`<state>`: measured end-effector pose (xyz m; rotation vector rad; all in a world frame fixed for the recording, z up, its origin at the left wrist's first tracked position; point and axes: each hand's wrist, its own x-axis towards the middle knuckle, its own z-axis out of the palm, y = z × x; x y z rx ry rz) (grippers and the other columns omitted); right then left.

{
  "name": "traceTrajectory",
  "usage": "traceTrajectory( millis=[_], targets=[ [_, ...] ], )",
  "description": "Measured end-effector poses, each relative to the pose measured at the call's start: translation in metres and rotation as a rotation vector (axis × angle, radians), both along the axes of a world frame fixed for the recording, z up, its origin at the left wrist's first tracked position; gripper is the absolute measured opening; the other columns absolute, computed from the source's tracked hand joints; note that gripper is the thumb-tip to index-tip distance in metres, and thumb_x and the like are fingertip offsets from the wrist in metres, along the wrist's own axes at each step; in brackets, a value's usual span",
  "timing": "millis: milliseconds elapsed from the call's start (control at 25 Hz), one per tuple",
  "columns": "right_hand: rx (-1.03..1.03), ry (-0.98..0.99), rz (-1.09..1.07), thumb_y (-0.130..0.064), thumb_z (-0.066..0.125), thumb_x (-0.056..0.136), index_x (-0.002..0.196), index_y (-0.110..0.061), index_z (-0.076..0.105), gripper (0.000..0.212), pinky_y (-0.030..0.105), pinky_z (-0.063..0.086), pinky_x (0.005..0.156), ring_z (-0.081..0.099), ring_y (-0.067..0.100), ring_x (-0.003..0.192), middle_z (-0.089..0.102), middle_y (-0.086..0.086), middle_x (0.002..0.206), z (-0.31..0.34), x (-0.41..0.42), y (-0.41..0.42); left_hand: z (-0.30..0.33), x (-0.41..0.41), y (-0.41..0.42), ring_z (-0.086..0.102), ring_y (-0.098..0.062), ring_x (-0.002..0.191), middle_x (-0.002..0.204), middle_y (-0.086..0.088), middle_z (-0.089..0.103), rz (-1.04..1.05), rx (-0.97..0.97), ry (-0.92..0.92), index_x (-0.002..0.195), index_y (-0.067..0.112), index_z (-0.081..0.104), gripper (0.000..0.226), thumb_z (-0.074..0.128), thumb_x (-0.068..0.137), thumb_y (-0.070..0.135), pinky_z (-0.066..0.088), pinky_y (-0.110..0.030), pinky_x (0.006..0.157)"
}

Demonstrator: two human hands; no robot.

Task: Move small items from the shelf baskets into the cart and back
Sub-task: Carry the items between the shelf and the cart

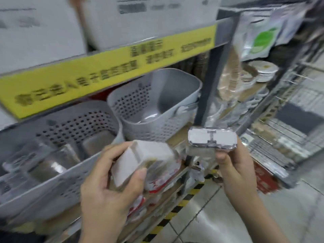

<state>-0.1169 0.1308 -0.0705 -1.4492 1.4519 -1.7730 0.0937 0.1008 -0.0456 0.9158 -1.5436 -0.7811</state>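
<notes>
My left hand (108, 183) grips a white-lidded clear container (140, 160), tilted, just in front of the near grey perforated basket (57, 137). That basket holds several clear-wrapped metal items (52, 162). My right hand (236, 165) pinches a second clear container with a white lid (212, 139), held upright in front of the dark shelf post (215, 79). A second grey basket (157, 104) stands further back on the same shelf and looks nearly empty. The view is motion-blurred.
A yellow sign (105, 71) runs along the shelf edge above the baskets, with white boxes (140, 20) on top. Plates (263, 71) and packaged goods fill the rack to the right. A wire rack (280, 141) stands at the right. Yellow-black hazard tape (182, 202) marks the tiled floor.
</notes>
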Motion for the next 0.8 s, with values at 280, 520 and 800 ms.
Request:
traceTrajectory(
  millis=[280, 520, 800],
  targets=[
    [0.221, -0.217, -0.358, -0.071, 0.049, 0.074, 0.082, -0.032, 0.058, 0.041, 0.015, 0.048, 0.074, 0.059, -0.005, 0.081, 0.063, -0.022, 0.082, -0.027, -0.135, 0.062, -0.010, -0.168, 0.000, 0.059, 0.005, 0.082, 0.091, 0.022, 0.065, -0.265, 0.144, -0.048, 0.091, 0.051, 0.064, 0.026, 0.068, 0.066, 0.045, 0.043, -0.006, 0.066],
    [0.256, -0.359, -0.492, -0.074, 0.061, 0.066, 0.094, -0.017, 0.059, 0.063, 0.023, 0.056, 0.063, 0.067, 0.004, 0.076, 0.070, -0.016, 0.086, -0.043, -0.228, 0.110, -0.035, -0.298, 0.014, 0.062, -0.002, 0.083, 0.090, 0.013, 0.069, -0.480, 0.302, -0.059, 0.093, 0.039, 0.069, 0.032, 0.078, 0.062, 0.034, 0.049, -0.015, 0.067],
    [0.266, -0.517, -0.664, -0.054, 0.058, 0.086, 0.098, -0.030, 0.063, 0.027, 0.031, 0.058, 0.073, 0.067, 0.002, 0.084, 0.070, -0.021, 0.091, -0.065, -0.316, 0.122, -0.063, -0.407, 0.001, 0.070, -0.017, 0.088, 0.098, 0.000, 0.073, -0.489, 0.768, 0.081, 0.109, 0.020, 0.063, 0.042, 0.065, 0.071, 0.037, 0.055, -0.027, 0.065]
  ],
)
